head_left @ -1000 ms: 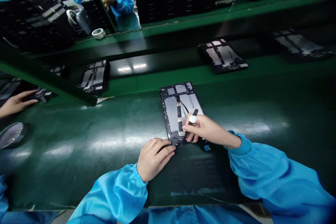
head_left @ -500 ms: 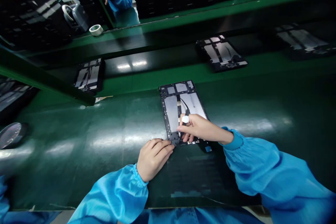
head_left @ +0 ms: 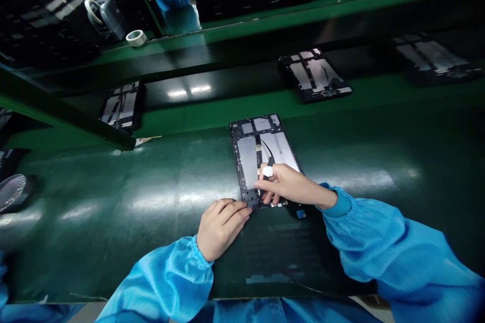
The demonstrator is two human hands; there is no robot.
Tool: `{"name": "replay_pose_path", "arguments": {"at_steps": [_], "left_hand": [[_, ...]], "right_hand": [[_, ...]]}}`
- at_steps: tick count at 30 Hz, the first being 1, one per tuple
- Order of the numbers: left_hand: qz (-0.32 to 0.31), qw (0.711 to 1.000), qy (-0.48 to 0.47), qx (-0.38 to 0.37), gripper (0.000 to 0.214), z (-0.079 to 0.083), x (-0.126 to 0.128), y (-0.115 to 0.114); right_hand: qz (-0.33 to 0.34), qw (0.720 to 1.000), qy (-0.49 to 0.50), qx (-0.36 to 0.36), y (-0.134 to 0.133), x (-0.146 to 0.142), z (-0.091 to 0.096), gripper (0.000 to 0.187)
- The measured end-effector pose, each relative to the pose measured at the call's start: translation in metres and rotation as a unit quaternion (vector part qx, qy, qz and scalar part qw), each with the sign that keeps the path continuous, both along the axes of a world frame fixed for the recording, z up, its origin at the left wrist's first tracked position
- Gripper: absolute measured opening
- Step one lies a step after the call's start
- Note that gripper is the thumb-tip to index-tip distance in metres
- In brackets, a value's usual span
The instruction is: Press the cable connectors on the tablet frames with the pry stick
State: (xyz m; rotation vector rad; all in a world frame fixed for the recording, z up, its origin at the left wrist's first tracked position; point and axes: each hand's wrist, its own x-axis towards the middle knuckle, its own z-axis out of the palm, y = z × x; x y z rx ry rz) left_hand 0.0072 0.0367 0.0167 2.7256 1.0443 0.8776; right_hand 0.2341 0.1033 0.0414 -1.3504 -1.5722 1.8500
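We've got the opened tablet (head_left: pixel 253 161) lying flat in the middle of the frame on the green bench (head_left: pixel 113 197), its insides showing. Our right hand (head_left: pixel 291 186) is pinched tight around a thin black tool (head_left: pixel 270 162), tip down near the tablet's lower edge, with a white cot (head_left: pixel 267 171) on the forefinger. Our left hand (head_left: pixel 222 227) grips nothing: fingers loosely curled, tips pressing the tablet's lower-left corner. Higher up on the belt (head_left: pixel 227 92) sit a second tablet (head_left: pixel 121 106) at left and a third tablet (head_left: pixel 314 74) at right. There's a tape roll (head_left: pixel 136 38) in the upper left.
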Motion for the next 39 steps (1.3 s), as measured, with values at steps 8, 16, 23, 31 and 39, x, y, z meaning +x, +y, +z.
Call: {"name": "replay_pose_path", "arguments": {"at_steps": [8,16,23,31,39], "left_hand": [[-0.002,1.000,0.013,0.009,0.016,0.001,0.000,-0.001],[-0.009,0.989,0.130,0.072,0.033,0.014,0.000,-0.008],[-0.013,0.992,0.122,0.029,0.035,0.012,0.000,-0.004],[-0.012,0.995,0.099,0.012,0.032,0.005,-0.006,-0.002],[-0.006,0.996,0.087,0.028,0.031,0.001,-0.004,-0.001]], "right_hand": [[0.009,1.000,-0.014,0.002,0.000,0.001,-0.002,0.026],[0.000,1.000,-0.013,0.006,-0.001,0.002,0.003,0.022],[-0.105,0.986,-0.028,0.130,-0.029,0.030,0.013,0.019],[-0.110,0.975,-0.060,0.182,-0.041,0.027,0.009,0.019],[-0.141,0.980,-0.015,0.136,-0.040,0.025,0.001,0.019]]}}
